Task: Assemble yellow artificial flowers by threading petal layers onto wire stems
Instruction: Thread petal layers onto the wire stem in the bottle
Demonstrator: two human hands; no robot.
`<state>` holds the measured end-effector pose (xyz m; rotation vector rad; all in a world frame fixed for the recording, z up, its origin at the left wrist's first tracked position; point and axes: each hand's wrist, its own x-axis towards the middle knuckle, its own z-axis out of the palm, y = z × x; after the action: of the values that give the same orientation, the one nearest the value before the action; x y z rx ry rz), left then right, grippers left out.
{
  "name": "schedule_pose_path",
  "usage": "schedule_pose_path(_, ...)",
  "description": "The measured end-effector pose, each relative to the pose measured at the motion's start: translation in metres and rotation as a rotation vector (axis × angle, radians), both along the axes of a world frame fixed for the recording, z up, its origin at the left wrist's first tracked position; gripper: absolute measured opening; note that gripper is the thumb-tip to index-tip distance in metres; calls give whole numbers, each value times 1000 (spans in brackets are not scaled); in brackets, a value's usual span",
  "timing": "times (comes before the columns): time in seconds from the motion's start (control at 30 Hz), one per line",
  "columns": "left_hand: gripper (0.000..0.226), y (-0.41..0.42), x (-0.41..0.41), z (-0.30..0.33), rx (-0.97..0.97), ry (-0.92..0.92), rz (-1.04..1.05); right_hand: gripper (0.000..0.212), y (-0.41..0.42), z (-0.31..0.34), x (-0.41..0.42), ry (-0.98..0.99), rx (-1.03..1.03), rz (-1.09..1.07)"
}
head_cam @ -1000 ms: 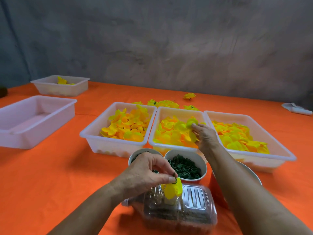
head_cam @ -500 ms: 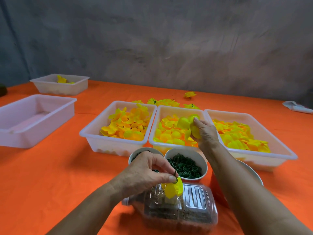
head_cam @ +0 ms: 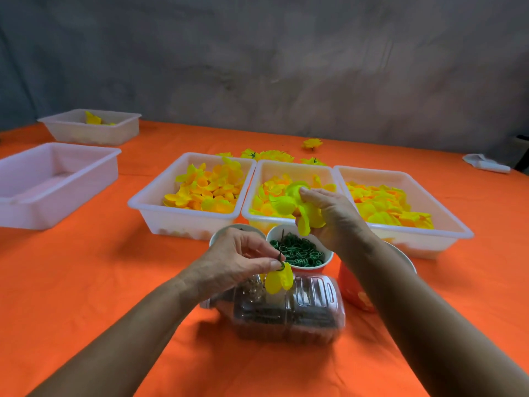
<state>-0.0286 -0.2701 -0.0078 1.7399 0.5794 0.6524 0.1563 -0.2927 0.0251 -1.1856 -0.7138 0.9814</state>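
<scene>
Nearest the desk's front edge lies a clear plastic bottle on its side. Just above it the left hand pinches a small yellow flower by its dark green stem, fingers curled. Behind stand two cups, one of green rings. The right hand grips a yellow petal layer over the middle tray's near rim. Finished flowers lie behind the three petal trays.
</scene>
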Motion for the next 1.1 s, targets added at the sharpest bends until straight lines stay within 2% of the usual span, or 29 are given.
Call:
schedule_pose_path(0.17,12,-4,-2,1,-117,-20,38,14,-21,7,-8,-51,-8,28)
schedule_pose_path(0.37,15,-6,-5,6,-122,-35,43,17,-32,7,-12,-68,23,55)
schedule_pose_path(0.53,18,3,-4,22,-225,-166,231,18,-36,6,-18,-91,82,86)
schedule_pose_path(0.63,42,2,-3,39,-313,-202,223,15,-35,8,-22,-137,117,111)
schedule_pose_path(0.7,48,-2,-2,45,-269,-176,219,12,-35,9,-24,-177,129,130)
schedule_pose_path(0.87,24,-7,2,54,-250,-151,217,12,-33,16,-25,-205,96,153)
schedule_pose_path(0.93,23,-6,3,59,-283,-175,230,11,-34,23,-24,-174,82,193)
schedule_pose_path(1.0,24,-3,4,62,-305,-200,239,26,-36,31,-21,-111,94,261)
schedule_pose_path(1.1,22,-3,3,64,-332,-217,233,30,-43,36,-19,-86,100,335)
